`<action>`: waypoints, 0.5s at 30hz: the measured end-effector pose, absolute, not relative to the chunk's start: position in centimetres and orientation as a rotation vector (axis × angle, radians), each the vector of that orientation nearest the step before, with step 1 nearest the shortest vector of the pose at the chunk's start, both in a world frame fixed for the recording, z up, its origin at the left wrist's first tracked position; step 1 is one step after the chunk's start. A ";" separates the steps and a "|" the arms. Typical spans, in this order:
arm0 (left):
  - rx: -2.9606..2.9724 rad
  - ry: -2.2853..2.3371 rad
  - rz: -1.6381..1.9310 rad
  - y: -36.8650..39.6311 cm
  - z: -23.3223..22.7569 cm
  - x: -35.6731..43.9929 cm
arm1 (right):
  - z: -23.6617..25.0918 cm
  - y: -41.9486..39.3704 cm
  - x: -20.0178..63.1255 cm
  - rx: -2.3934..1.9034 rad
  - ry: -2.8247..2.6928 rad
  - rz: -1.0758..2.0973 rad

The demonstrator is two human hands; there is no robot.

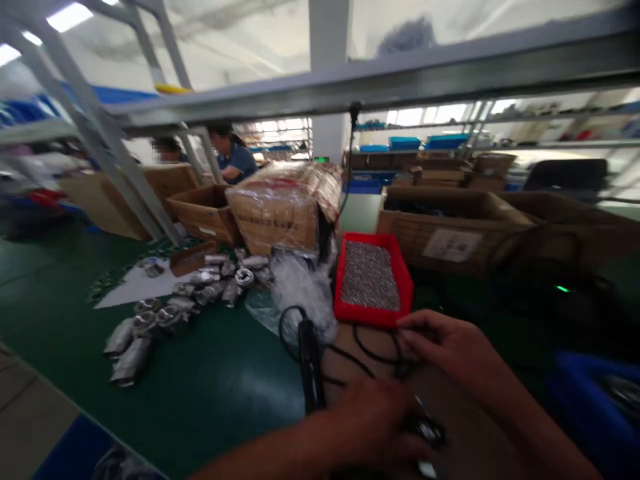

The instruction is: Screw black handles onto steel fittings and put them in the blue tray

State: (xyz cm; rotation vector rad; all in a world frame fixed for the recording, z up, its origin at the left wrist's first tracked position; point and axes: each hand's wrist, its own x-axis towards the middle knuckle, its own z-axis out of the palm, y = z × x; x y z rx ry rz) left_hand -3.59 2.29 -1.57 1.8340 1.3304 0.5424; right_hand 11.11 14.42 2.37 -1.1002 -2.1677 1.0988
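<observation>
My left hand (377, 417) reaches in low from the left, blurred by motion. Its fingers curl round a small black and silver part (429, 430), whose kind I cannot make out. Farther right, my right hand (443, 340) has thumb and forefinger pinched together at the near right corner of a red bin (407, 287). Anything between those fingertips is too small to see. Many tiny metal pieces (370, 277) fill the bin. A black corded handheld tool (310, 367) lies left of my hands, its black cable (357, 360) looping over brown cardboard (340, 363).
Wrapped metal cylinders (210, 290) lie on the green table (200, 387) to the left. Clear plastic wrap (305, 293) sits before a wrapped carton (277, 220). Cardboard boxes (450, 233) stand behind the bin; a blue bin (595, 400) is at right. A metal shelf beam (300, 93) crosses overhead. Two people work beyond.
</observation>
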 end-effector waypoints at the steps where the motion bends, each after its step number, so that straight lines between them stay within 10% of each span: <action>1: 1.841 1.412 0.554 2.3 -1.9 -3.4 | 2.2 13.4 12.0 -1.123 -2.138 1.125; 15: 1.922 1.444 0.586 2.4 -3.1 -3.1 | -1.3 8.6 16.3 -1.142 -2.068 1.386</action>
